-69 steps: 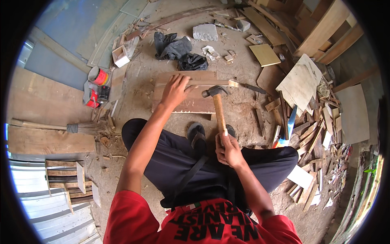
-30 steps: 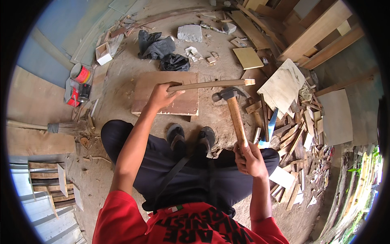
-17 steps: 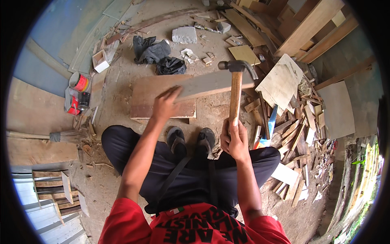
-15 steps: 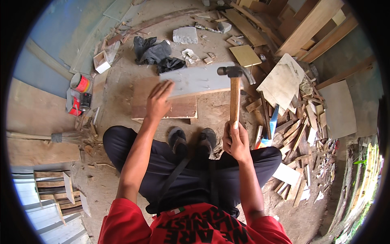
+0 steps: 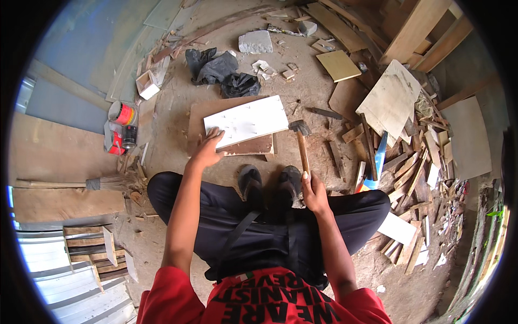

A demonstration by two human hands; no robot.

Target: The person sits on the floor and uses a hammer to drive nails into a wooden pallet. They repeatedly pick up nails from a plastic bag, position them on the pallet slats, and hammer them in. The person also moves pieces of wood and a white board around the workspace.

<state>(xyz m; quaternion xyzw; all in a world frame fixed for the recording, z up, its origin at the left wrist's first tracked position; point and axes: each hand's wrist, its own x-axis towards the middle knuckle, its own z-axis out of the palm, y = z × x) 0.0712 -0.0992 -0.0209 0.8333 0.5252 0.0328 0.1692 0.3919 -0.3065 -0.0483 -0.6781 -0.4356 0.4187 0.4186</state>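
Head view: the person squats on a dirt floor, both feet in dark sandals just below a brown board that lies flat on the ground. On top of that brown board rests a white panel, tilted slightly so its right end sits higher in the picture; it covers most of the brown board's right part.

The left hand lies palm-down on the white panel's lower left corner, its fingers spread flat and touching the panel's edge, pinching nothing.

The right hand sits to the right of the white panel, near the right sandal. Its fingers are wrapped tightly around the lower end of a hammer, whose wooden handle runs up from the fist. The dark metal head points toward the white panel's lower right corner and stands just beside it; whether it touches the panel cannot be told.

Above the white panel lie crumpled dark bags and a grey stone block. Left of the panel stand 2 paint cans, and farther down-left a broom lies on the ground. Right of the panel, well apart, a heap of wood scraps and plywood offcuts spreads across the floor, with a blue strip among them.
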